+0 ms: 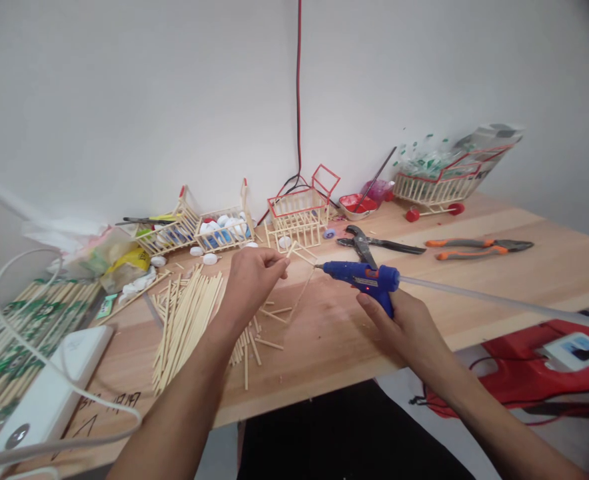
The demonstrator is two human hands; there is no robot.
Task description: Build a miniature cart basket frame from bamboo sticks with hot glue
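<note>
My left hand (258, 275) pinches a small frame of joined wooden sticks (305, 255) between thumb and fingertips, held over the table. My right hand (408, 320) is wrapped round the handle of a blue hot glue gun (357, 274). Its nozzle points left and meets, or nearly meets, the end of the stick frame. A long translucent glue stick (474, 297) trails out of the gun's back to the right. Below the nozzle a thin glue strand seems to hang. Left of and below my left hand lies a pile of loose wooden sticks (187, 333).
Along the wall stand a red-rimmed stick cart (299, 212), another stick basket (224, 232) with white caps, and a bottle-filled cart (424, 188). Black pliers (397, 247) and orange-handled pliers (474, 248) lie at right. A white power strip (57, 387) sits at left.
</note>
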